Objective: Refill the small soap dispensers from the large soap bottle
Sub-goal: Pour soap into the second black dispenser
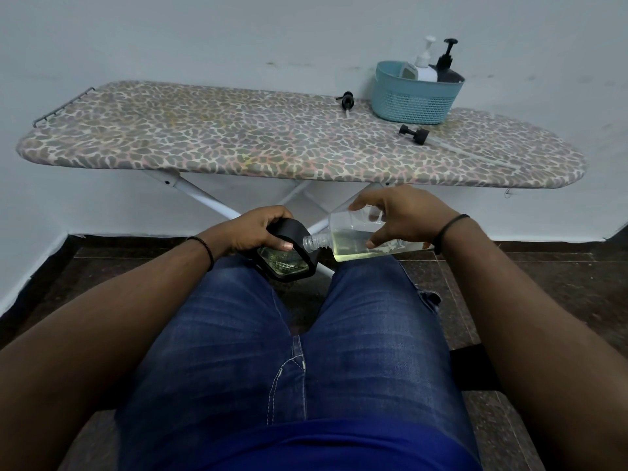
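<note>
My right hand [404, 215] is wrapped around the large clear soap bottle [367, 237], which I've tipped almost flat so its threaded neck points left — the yellowish soap pools along its lower side and reaches toward the mouth. My left hand [253, 231] grips the small black-framed dispenser [289, 258] over my left thigh, thumb pressed on its front face. The bottle's neck sits right at the dispenser's top edge, but I can't tell whether it is truly lined up with the opening.

That's my main worry: if the neck is off to one side, soap will run down the black frame and onto my jeans [289, 351] or the dark floor [560, 283] between my knees. Nothing supports either container — both are held in the air, so a slight wobble of either wrist breaks the alignment. Tilting further could bring the soap out in a gulp and overfill the little dispenser. Soap on my fingers would make the smooth bottle slippery.

The loose black pump heads [414, 133] lie on the ironing board [204, 144] near the teal basket [416, 98], well away from me, so I can't cap quickly.
</note>
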